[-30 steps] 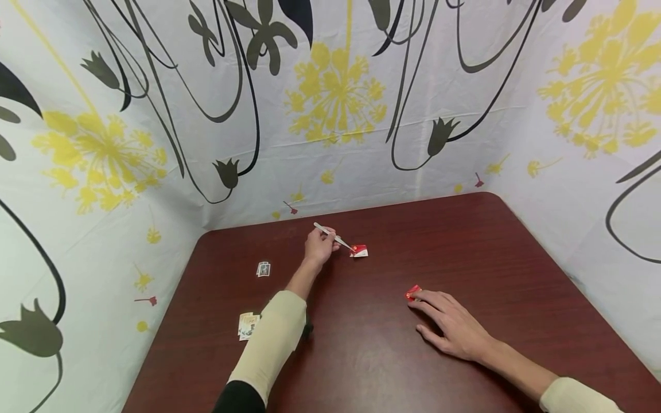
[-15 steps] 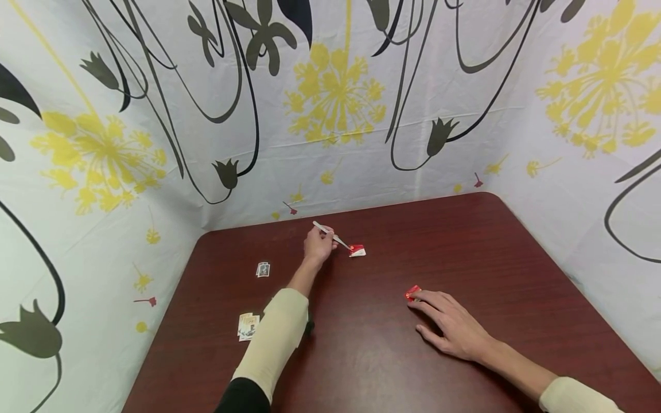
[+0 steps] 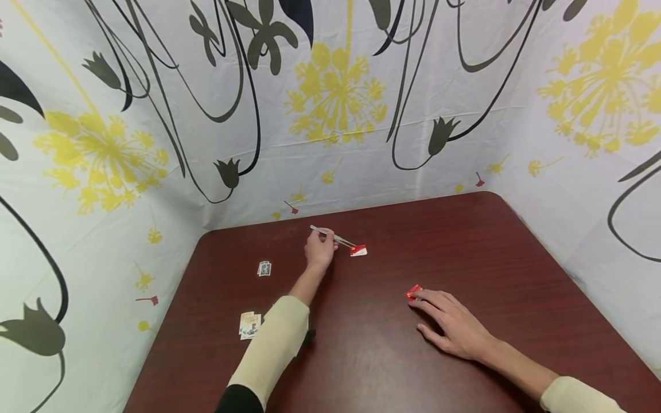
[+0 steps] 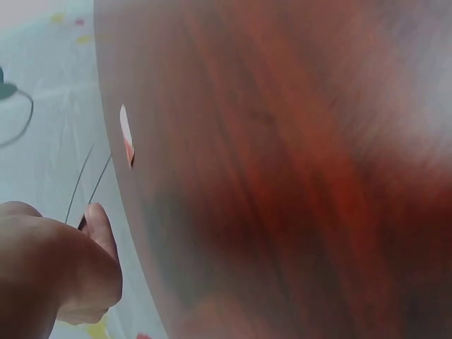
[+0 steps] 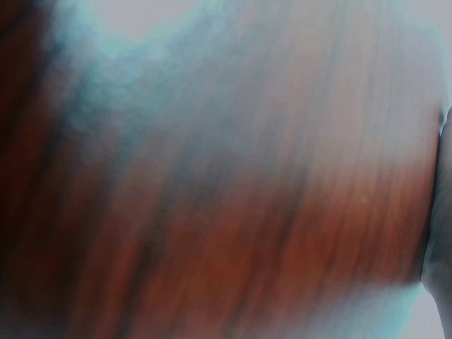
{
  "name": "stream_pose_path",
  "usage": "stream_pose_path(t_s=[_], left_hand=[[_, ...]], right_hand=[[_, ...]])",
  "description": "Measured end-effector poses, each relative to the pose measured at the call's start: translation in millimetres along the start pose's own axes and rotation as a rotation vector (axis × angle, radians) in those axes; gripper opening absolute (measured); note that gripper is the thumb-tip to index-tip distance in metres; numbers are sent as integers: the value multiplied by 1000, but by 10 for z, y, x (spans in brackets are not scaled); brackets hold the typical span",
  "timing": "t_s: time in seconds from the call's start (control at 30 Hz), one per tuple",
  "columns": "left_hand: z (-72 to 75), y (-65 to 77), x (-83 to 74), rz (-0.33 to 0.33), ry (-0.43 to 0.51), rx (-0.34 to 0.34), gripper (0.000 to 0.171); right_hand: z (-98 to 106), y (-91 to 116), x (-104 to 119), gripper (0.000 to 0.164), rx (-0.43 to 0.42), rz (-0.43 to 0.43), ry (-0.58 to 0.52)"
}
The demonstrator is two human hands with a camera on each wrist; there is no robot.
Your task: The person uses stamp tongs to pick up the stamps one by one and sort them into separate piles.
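My left hand (image 3: 320, 248) pinches a pair of silver tweezers (image 3: 338, 238) near the table's far edge. Their two prongs stand apart in the left wrist view, the tips close to a small red-and-white stamp (image 3: 359, 251). That stamp (image 4: 127, 135) lies on the table; in the head view the tips reach its upper left edge, but contact is hard to tell. My right hand (image 3: 454, 327) rests on the table with fingers loosely extended. Its fingertips touch a red stamp (image 3: 413, 292) and partly cover it. The right wrist view catches only a dark sliver of the hand.
Two small clusters lie on the left side of the dark red table (image 3: 361, 344): grey stamps (image 3: 264, 268) farther back and pale yellowish stamps (image 3: 250, 326) nearer, beside the left sleeve. A flower-patterned cloth (image 3: 335, 166) hangs round the table's far and side edges.
The tweezers have tilted flatter, and their prongs now show apart. The red-and-white stamp first slid slightly left, then stands slightly back to the right. My right hand stays still.
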State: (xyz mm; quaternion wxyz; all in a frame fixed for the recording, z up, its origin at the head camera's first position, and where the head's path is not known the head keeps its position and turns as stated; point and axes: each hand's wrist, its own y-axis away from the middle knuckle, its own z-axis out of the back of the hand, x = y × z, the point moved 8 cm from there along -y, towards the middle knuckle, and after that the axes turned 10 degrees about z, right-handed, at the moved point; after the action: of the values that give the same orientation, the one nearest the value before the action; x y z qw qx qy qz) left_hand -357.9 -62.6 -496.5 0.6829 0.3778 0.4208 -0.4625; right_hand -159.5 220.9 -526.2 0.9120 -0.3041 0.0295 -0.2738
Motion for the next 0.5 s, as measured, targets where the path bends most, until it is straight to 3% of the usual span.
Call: stream_pose_path(t_s=[0.27,0.5], left_hand=[[-393,378,114,51,223,271,19],[-680,715,209,107,266,435,22]], right_hand=[[-8,14,-7,56,33,-44,2],[-12,19,-12,60,55,-77,-10]])
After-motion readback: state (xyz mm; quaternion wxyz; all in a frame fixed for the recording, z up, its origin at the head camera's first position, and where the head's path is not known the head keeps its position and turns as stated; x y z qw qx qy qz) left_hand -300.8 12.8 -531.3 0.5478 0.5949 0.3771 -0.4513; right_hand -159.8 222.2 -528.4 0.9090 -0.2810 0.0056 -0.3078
